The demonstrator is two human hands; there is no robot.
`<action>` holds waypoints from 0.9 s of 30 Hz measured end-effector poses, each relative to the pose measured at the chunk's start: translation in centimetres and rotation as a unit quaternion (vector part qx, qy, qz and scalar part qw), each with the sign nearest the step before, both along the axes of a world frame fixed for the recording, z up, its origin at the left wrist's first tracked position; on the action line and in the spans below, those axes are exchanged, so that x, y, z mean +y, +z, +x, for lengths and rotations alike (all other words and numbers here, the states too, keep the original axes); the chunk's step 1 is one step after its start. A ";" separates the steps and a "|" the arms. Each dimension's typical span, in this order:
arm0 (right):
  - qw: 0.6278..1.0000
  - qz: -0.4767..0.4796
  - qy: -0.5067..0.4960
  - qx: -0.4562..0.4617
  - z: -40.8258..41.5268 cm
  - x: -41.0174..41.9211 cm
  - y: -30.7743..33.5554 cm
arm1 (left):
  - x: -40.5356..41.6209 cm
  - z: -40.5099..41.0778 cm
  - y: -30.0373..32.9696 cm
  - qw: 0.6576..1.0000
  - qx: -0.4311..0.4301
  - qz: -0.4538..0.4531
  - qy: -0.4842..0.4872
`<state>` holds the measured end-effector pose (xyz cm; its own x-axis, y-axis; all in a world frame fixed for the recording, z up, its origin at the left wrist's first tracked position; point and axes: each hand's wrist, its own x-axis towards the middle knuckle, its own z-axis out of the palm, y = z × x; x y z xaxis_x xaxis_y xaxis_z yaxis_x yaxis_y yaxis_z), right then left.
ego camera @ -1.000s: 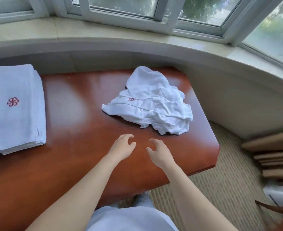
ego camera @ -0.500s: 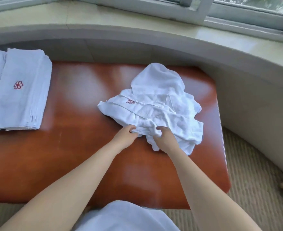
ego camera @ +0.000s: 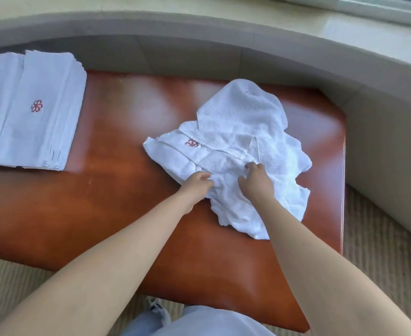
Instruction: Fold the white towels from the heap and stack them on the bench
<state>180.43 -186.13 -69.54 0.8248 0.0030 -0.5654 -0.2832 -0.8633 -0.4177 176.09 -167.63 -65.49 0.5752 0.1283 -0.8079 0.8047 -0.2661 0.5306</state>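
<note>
Hotel-like room: curved window sill (ego camera: 296,32), polished bench (ego camera: 117,190), monogrammed towels (ego camera: 37,117), carpet (ego camera: 381,251).

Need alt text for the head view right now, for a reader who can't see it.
Both hands, left hand and right hand, grip the near edge of a crumpled white towel heap on a glossy reddish-brown bench. Folded white towels with red flower emblems lie stacked at the bench's left end.

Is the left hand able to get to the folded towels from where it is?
Probably yes. The left hand is on the towel heap, and only bare bench lies between it and the folded towels.
</note>
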 end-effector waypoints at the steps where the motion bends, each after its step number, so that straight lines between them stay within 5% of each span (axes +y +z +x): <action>1: 1.000 -0.010 0.004 0.003 0.1 0.2 -0.2 | 0.1 -0.1 -0.2 1.000 0.003 0.000 0.005; 21: 0.961 0.019 0.276 0.012 -13.7 10.2 3.9 | 5.4 -10.2 -0.3 0.984 0.003 -0.004 0.180; 27: 0.949 -0.076 0.305 0.017 -19.3 11.9 4.7 | 9.9 -17.1 0.1 0.976 0.007 -0.054 0.212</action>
<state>161.12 -174.24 -64.80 0.6771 0.3904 -0.6238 0.2780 -0.9206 -0.2743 159.01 -157.77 -65.38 0.4788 0.2656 -0.8368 0.8373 0.1484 0.5262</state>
